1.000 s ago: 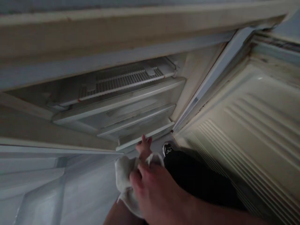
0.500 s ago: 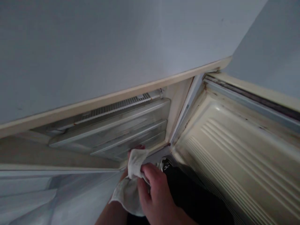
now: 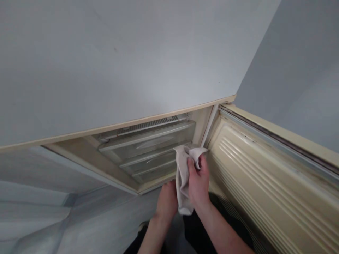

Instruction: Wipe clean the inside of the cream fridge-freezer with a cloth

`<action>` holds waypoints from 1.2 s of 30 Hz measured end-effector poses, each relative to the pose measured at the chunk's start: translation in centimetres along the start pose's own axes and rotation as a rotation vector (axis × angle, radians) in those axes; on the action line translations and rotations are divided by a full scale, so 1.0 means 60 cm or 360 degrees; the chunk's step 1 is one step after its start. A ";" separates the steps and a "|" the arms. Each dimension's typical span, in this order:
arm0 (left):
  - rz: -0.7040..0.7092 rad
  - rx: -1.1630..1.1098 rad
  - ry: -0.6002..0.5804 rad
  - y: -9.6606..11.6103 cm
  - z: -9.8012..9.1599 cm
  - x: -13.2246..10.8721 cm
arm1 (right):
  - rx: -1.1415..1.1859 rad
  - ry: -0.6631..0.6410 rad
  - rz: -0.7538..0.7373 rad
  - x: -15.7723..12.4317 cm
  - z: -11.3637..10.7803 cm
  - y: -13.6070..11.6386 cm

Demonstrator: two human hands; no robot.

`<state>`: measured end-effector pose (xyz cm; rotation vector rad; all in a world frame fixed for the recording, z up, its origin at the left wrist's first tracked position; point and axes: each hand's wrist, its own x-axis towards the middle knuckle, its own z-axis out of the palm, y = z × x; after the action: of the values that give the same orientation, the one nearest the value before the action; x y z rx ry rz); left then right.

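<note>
A whitish cloth (image 3: pixel 182 180) hangs in loose folds in front of an open, cream-coloured fridge or freezer compartment. My right hand (image 3: pixel 198 181) is closed on its upper right part, thumb on top, with a corner sticking out beyond the fingers. My left hand (image 3: pixel 168 197) is curled against the cloth's left edge; its fingertips are hidden at the fabric. Behind the hands, clear-fronted drawers (image 3: pixel 148 144) sit inside the compartment under a white grille (image 3: pixel 150 124).
The ribbed cream door (image 3: pixel 254 176) stands wide open at the right, with dark grime along its seal (image 3: pixel 267 134). A pale upper panel (image 3: pixel 132 70) overhangs the compartment. A grey wall (image 3: pixel 299 77) is at the right. My dark-clothed legs (image 3: pixel 201 233) are below.
My view has shifted back. The cloth, earlier draped over my left hand and forearm, now hangs lengthwise from my right hand. My left hand has come out from beneath it to its left side.
</note>
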<state>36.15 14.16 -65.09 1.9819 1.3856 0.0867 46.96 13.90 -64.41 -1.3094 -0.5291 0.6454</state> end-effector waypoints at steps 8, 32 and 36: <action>0.0030 0.0112 0.0121 0.002 -0.005 -0.017 | -0.0657 0.0062 -0.0716 0.109 -0.003 -0.045; 0.0253 0.0164 0.0104 -0.052 -0.049 -0.055 | -0.2331 -0.0442 -0.1022 0.196 -0.032 0.115; 0.0322 0.0142 0.0010 -0.040 -0.043 -0.057 | -0.2954 -0.0557 -0.0781 0.181 -0.037 0.130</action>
<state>31.65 13.01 -63.41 2.1937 1.2074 0.1252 55.21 20.92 -72.51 -2.5806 -1.9099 -0.2757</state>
